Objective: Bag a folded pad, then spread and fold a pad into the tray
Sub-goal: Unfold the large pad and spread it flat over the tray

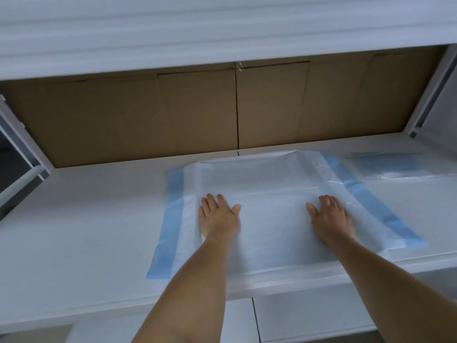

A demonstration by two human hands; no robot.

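Pad [267,194] flat beneath both hands

Whole view slightly blurred, edges soft. Under the left hand [217,216] and right hand [331,219], patches of the pad [267,194] hidden. At two o'clock, a clear bag [390,167] with something blue inside, too hazy to identify. Both forearms cut off at six o'clock. Bench [74,231] cropped at nine and three o'clock. Pad's near edge indistinct against the bench lip.
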